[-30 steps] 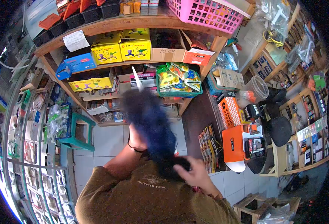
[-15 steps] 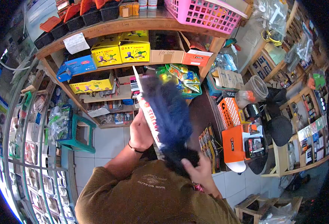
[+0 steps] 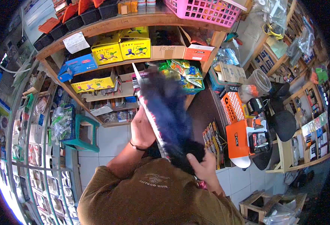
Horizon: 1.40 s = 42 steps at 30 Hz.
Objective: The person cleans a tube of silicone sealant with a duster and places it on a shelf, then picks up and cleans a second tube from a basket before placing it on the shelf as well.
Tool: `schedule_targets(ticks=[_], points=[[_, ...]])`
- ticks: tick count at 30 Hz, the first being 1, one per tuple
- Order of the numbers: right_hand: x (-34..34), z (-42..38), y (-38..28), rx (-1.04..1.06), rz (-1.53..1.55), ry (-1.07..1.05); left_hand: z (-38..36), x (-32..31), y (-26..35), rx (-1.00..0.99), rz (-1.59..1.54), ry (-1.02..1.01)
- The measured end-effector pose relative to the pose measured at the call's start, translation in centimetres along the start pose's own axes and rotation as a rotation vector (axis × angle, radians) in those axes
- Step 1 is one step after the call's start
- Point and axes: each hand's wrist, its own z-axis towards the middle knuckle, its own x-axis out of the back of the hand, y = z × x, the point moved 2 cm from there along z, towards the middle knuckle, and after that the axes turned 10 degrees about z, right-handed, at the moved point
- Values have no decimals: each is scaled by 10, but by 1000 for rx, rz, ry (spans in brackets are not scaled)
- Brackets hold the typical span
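A white box with red lettering (image 3: 152, 119) stands tilted in front of my chest, seen mostly edge-on. My left hand (image 3: 142, 128) is wrapped round its left side. Over the box's right face lies a dark blue and black fluffy thing (image 3: 170, 116), blurred by motion. The lower, black end of this dark thing is in my right hand (image 3: 204, 165), with the thumb on top and the other fingers largely hidden. Most of the box's face is covered by the dark thing.
Ahead, a wooden shelf (image 3: 135, 21) bears yellow boxes (image 3: 135, 48) and a pink basket (image 3: 206, 13). On the right are an orange box (image 3: 237, 139) and a clear plastic jar (image 3: 258, 82). A green stool (image 3: 83, 144) stands on the left, beside a glass display case (image 3: 41, 168).
The dark fluffy thing and my right hand have shifted slightly right. My left hand still holds the box, whose lettering is now more hidden. The view has moved a little.
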Motion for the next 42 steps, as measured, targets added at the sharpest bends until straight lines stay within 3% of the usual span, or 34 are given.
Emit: schedule_targets(ticks=[2, 4, 5, 6, 8, 9, 10, 12, 13, 14, 16, 17, 18, 20, 21, 22, 24, 25, 26, 28, 29, 30, 32, 33, 34, 36, 37, 38, 40, 41, 42], points=[[5, -3, -2, 41, -281, -120, -2, -2, -3, -3, 18, 73], [-8, -6, -12, 85, -339, -384, -4, 10, -5, 19, 94, -48], [-10, -6, -9, 156, -256, -425, -10, 11, -2, 52, 353, 73], [-8, -6, -2, 154, -255, -422, 0, 8, 2, 137, 229, -252], [1, -1, 5, 46, -61, -63, -6, -12, 2, -9, 74, -7], [1, -1, 0, 49, -64, -67, -8, -13, 2, 10, 80, 95], [-1, -2, -8, 53, -172, -184, -4, 9, 2, 9, 16, -74], [-7, -5, -19, 54, -383, -409, 3, 31, -7, -29, 173, 23], [-11, -6, -20, 107, -308, -458, -10, 14, -6, 46, 279, 18], [-8, -6, -13, 106, -307, -456, -5, 11, 4, 105, 252, -199], [8, -4, 7, 13, -321, -86, -2, 11, 2, -5, 135, 25], [0, -1, 6, -3, 46, -39, -6, -10, 1, -6, 119, 14], [1, 0, -1, 1, 44, -42, -5, -4, 1, -15, 88, -3], [-4, -5, -17, -11, -402, -407, 2, 8, -4, -67, -54, -347], [-8, -4, -20, 45, -290, -486, -6, 24, -3, 39, 594, -109], [-6, -4, -14, 44, -289, -484, 0, 22, 2, 138, 215, -242], [6, -1, 1, 122, -254, -125, -2, -1, -2, -33, 182, -28], [6, -2, 0, 10, -31, -43, -2, -7, -2, -38, 135, -16], [6, -3, -4, 11, -32, -48, -2, -1, -1, -46, 88, -79], [1, -8, -11, 1, -339, -275, -2, -2, -7, -27, 24, -184], [-1, -8, -14, 27, -307, -380, 3, 19, -9, 155, 101, -400], [0, -8, -12, 27, -305, -378, 0, 18, -8, 73, 392, -246], [9, -3, -5, 60, -241, -100, -7, -6, -6, -43, 140, -64], [12, -3, 6, -66, 57, -41, -4, -6, -3, -8, 97, -100], [13, -3, 3, -65, 55, -48, -6, -10, -6, -22, 99, -9], [7, -7, -11, 139, -350, -268, 2, 6, -12, -24, -36, -303], [5, -8, -11, -4, -312, -407, -4, 20, -12, 93, 337, -160], [6, -7, -7, -3, -310, -406, -13, 0, -13, -101, 715, 9], [14, -1, 3, 101, -233, -124, -1, 0, -12, -38, 67, 56], [12, -1, -9, -75, -12, -51, -3, -5, -7, -63, 105, -162], [12, -1, -14, -72, -15, -56, -3, -6, -9, -76, 83, 28]])
